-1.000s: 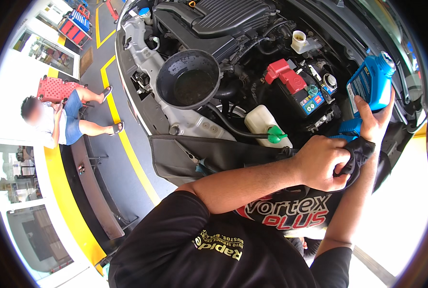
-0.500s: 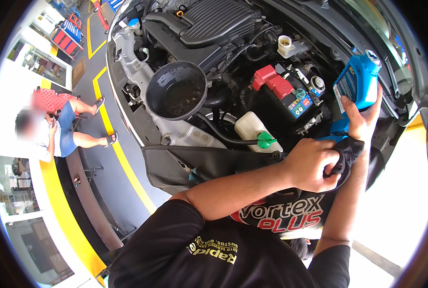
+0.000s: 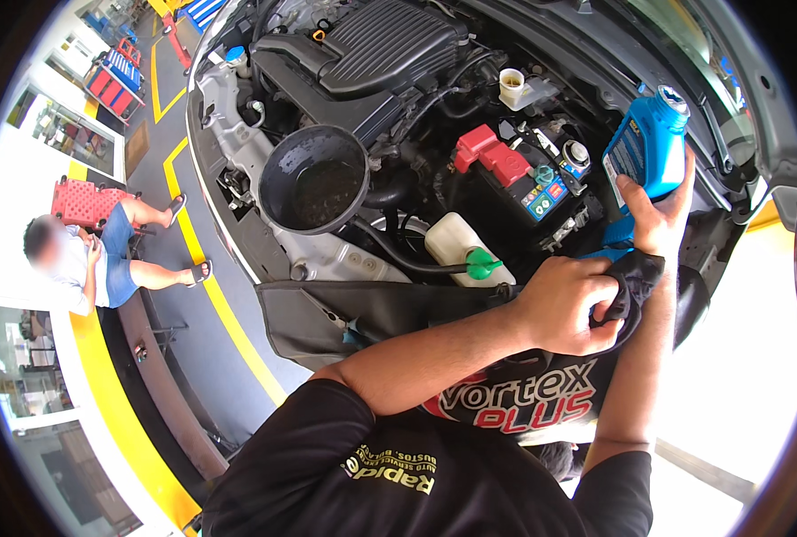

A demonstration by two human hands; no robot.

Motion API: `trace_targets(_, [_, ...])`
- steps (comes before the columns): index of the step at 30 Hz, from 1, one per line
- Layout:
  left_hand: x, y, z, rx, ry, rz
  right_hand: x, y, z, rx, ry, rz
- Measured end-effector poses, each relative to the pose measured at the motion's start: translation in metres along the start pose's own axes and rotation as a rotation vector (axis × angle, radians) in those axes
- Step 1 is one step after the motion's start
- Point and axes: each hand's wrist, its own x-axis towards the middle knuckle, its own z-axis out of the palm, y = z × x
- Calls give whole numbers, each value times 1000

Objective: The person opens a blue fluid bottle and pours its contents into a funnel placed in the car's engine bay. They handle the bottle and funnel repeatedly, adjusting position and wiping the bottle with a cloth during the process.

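In my right hand is a blue plastic bottle, upright and slightly tilted, its mouth uncapped. My left hand is closed on a black cloth, pressed against my right wrist. Another blue thing shows partly below the bottle, mostly hidden. Left of the bottle sits a car battery with a red terminal cover. A small open whitish reservoir with yellowish contents stands beyond the battery.
A black funnel rests over the engine bay's front. Nearer me is a white tank with a green cap. A dark fender cover drapes the car's edge. At left, a person sits by a bench.
The whole view has shifted slightly, so the engine bay appears a little further left. Both hands keep their grips on the bottle and cloth.
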Motion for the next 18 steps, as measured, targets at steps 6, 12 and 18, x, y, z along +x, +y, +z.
trace_targets(6, [2,3,1,-12,-12,-4,-2,-2,-1,23,17,9])
trace_targets(12, [4,5,-5,-8,-19,-5,0,-12,2,-63,2,8])
trace_targets(18, [5,3,-2,-24,-15,32,2,1,-5,-83,-5,-16])
